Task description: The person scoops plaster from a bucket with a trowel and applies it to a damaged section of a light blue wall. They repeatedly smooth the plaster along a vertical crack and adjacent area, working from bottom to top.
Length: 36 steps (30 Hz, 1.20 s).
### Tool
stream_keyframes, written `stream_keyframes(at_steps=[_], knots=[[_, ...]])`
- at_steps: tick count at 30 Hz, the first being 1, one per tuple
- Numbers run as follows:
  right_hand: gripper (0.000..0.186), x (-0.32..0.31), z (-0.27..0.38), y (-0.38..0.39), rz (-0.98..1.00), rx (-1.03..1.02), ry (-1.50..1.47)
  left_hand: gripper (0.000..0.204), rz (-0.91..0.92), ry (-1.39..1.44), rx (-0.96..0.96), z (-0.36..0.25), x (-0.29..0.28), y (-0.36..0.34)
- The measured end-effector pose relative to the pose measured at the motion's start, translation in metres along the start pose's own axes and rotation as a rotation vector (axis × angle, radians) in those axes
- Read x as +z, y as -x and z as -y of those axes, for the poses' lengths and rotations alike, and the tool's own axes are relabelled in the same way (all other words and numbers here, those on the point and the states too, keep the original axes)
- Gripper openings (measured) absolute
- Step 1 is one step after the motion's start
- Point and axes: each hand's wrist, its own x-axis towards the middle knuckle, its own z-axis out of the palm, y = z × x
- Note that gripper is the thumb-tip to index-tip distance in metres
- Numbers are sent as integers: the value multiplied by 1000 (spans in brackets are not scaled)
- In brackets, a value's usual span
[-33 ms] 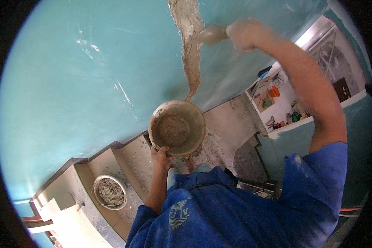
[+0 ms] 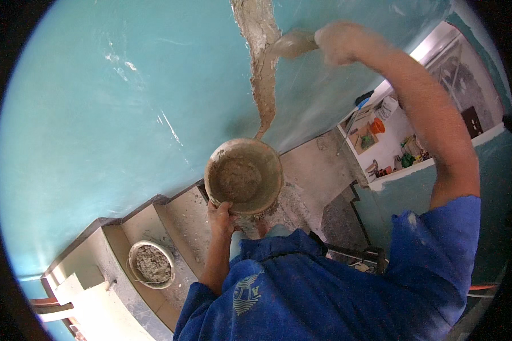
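Note:
My left hand [image 2: 221, 217] grips the near rim of a round, mortar-stained basin [image 2: 270, 196], thumb over the edge. Some grey-brown mortar [image 2: 236, 177] lies in its bottom. Raised at the upper right, my right hand [image 2: 340, 44] is closed round the handle of a trowel [image 2: 294, 44], both smeared by motion. The trowel's blade points left and its tip meets the edge of a rough mortar strip [image 2: 263, 74] running down the turquoise wall [image 2: 170, 74]. Below, the strip narrows toward the basin's far rim.
Stairs [image 2: 173, 219] descend along the wall's foot at the left. On one step stands a bucket [image 2: 132, 267] filled with grey mortar. At the right, an opening with a white ledge [image 2: 384, 183] shows an orange container [image 2: 377, 125] and several small items.
My right hand and the trowel have shifted slightly to the right, the forearm with them. The left hand and the basin have stayed in place.

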Motion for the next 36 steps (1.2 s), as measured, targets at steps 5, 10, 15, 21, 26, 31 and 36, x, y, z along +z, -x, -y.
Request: stream_keyframes(at_steps=[5,10,15,21,26,31,36], knots=[[17,-28,-22,41,-17,49,-70,46,-15,22,0,-2,-4,4],[20,-8,15,33,44,1,-97,49,39,18,12,-6,-6,-1],[26,-3,10,18,-102,71,-136,51,40,32,-15,-7,-15,7],[34,42,-40,74,-396,-42,-560,50,-75,13,-47,-3,-35,8],[38,146,56,100,-69,297,-1809,46,-39,-55,5,-12,-54,12],[40,202,168,89,392,522,-2709,45,-123,-153,15,-28,-61,20],[40,227,206,48,333,222,-2880,50,-5,-130,56,-34,-67,19]])
